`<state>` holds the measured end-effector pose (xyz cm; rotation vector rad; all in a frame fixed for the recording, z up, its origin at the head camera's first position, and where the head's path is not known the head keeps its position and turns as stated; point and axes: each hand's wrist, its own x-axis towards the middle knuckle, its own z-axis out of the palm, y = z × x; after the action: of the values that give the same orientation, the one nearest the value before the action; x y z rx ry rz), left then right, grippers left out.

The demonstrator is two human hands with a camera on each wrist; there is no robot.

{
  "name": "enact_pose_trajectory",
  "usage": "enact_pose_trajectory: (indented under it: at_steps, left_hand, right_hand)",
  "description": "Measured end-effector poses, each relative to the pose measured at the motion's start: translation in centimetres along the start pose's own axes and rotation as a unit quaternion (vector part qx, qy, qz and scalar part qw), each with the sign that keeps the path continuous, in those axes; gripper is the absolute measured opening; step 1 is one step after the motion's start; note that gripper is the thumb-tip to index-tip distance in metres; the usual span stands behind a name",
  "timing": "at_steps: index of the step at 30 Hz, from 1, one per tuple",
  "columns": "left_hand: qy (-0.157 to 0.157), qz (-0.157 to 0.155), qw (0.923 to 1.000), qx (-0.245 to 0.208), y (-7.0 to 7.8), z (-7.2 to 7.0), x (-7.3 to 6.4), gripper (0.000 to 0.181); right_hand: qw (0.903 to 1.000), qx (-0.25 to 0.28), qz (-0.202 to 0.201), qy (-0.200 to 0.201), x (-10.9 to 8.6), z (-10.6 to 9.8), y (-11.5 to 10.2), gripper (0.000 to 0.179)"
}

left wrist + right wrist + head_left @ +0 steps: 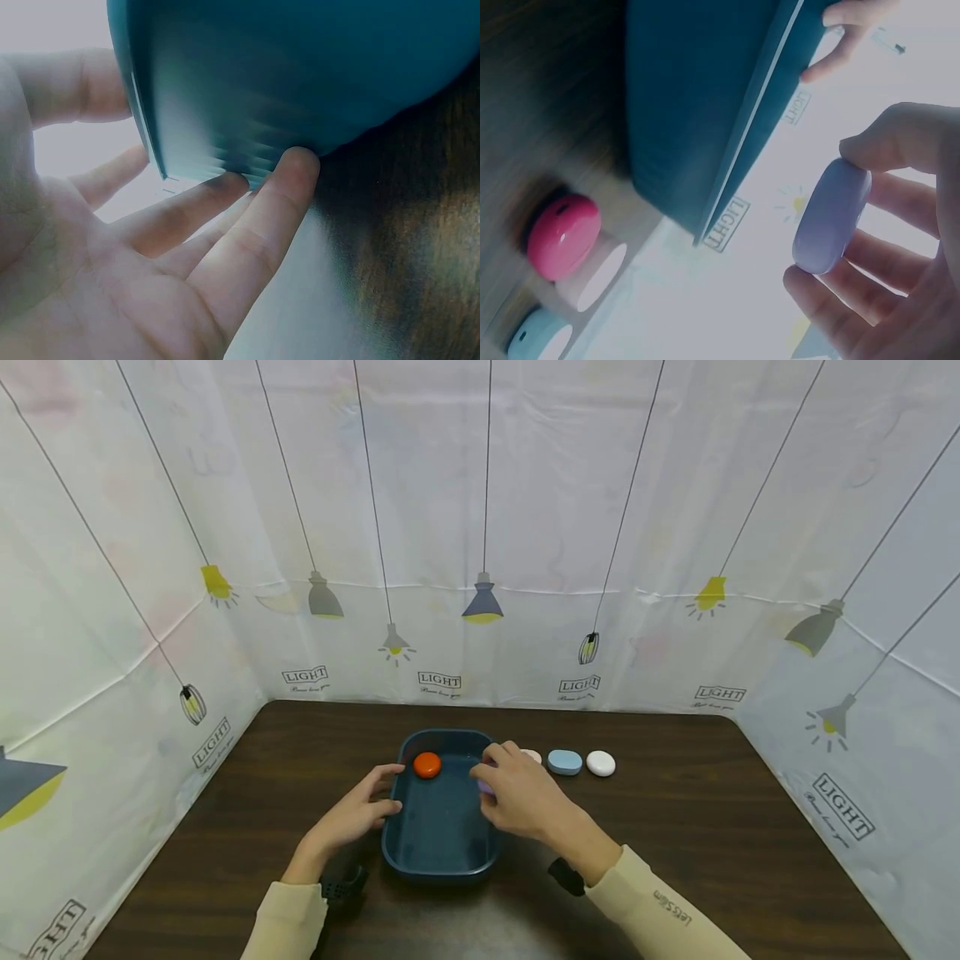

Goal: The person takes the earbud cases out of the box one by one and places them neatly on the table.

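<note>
My right hand (525, 789) pinches a small purple rounded case (832, 216) between thumb and fingertips, over the right rim of a dark blue plastic bin (442, 835). Inside that bin, near its back left corner, lies an orange-red rounded case (427, 765). The fingers of my left hand (358, 810) rest against the bin's left wall, mostly straight, as the left wrist view shows. Right of the bin sit a pale pink case (532, 756), partly hidden by my right hand, a light blue case (565, 762) and a white case (601, 763).
A bright pink-red case (564, 236) stands close to the bin in the right wrist view; my right hand hides it from the head view. The dark wooden table (697, 827) meets a white curtain (555, 527) printed with lamps at the back and sides.
</note>
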<state>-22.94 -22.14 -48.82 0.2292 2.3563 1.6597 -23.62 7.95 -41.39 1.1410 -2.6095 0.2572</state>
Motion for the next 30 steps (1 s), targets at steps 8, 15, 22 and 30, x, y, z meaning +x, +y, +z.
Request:
enact_pose_trajectory:
  at_steps: [8, 15, 22, 30]
  left_hand:
    - [0.000, -0.001, 1.0000, -0.002, 0.1, 0.0, 0.0, 0.060]
    - [-0.002, -0.001, 1.0000, -0.002, 0.1, 0.0, 0.0, 0.060]
    - [0.004, -0.003, 1.0000, -0.001, -0.2, 0.0, -0.1, 0.059]
    - [0.000, 0.003, 1.0000, -0.004, -0.1, 0.1, 0.0, 0.059]
  right_hand:
    - [0.9996, -0.002, 0.018, 0.022, -1.0, -0.1, 1.8, 0.026]
    - [0.9984, -0.012, 0.024, 0.049, -1.9, 0.8, 4.0, 0.022]
    - [0.9980, -0.006, 0.050, 0.037, -2.7, 1.1, 5.4, 0.026]
    - [0.9954, 0.005, 0.095, 0.008, -3.7, 1.1, 7.0, 0.032]
